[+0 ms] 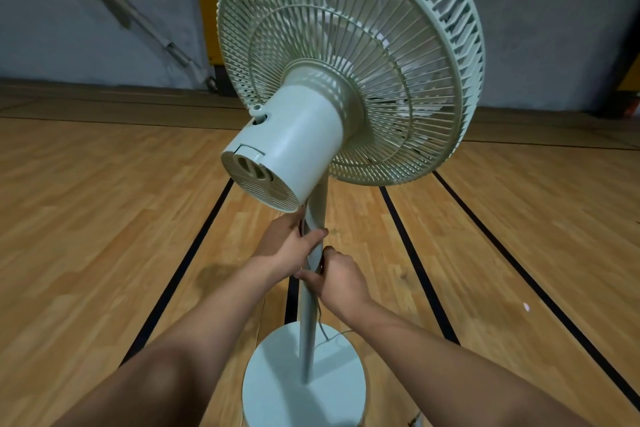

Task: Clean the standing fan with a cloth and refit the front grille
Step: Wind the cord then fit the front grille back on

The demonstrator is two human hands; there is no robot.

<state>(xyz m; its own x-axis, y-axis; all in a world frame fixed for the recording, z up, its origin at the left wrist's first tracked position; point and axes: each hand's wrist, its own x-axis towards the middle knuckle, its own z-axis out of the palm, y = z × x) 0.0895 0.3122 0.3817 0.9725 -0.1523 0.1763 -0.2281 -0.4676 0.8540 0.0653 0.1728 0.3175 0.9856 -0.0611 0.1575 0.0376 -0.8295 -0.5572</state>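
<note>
A pale green standing fan stands in front of me, seen from behind. Its motor housing points toward me, and the rear grille with the blades behind it faces away. My left hand grips the fan's pole just under the housing. My right hand grips the same pole directly below the left one. The round base sits on the floor beneath my arms, with a thin cord running down beside the pole. No cloth is in view.
The fan stands on a wooden sports floor with black lines running away from me. A grey wall with a diagonal metal bar lies behind, plus a yellow padded post.
</note>
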